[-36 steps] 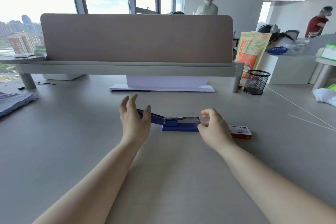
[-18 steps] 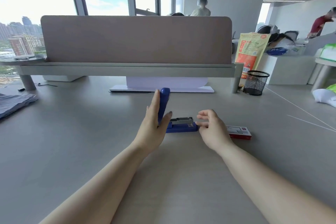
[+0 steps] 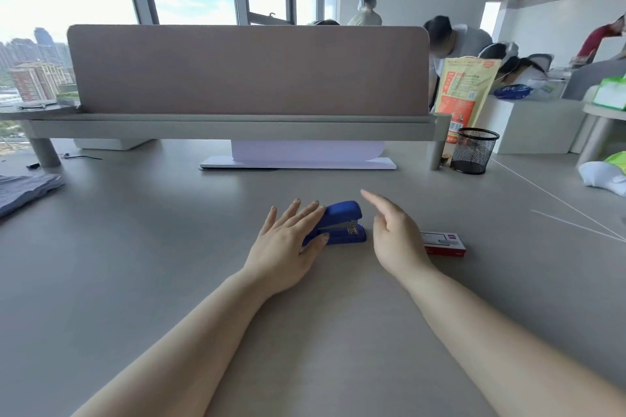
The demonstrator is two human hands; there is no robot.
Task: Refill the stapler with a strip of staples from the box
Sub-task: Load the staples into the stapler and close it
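A blue stapler (image 3: 342,222) lies closed on the grey desk (image 3: 169,264), its nose pointing right. My left hand (image 3: 288,244) rests flat over the stapler's rear part, fingers spread, thumb against its side. Just right of the stapler my right hand (image 3: 394,234) hovers with its fingers extended and nothing in it. A red and white staple box (image 3: 443,243) lies flat on the desk beside my right hand, its left end hidden by the hand.
A desk divider panel (image 3: 247,71) on a raised shelf stands behind, with a white stand (image 3: 298,162) beneath it. A black mesh pen cup (image 3: 474,151) and an orange bag (image 3: 464,91) sit at the back right. Folded grey cloth (image 3: 23,189) lies far left. People stand beyond.
The stapler's top arm, flipped open and then raised upright by my left hand, is now closed down on the base. My right hand has opened its fingers and drawn away from the stapler's nose.
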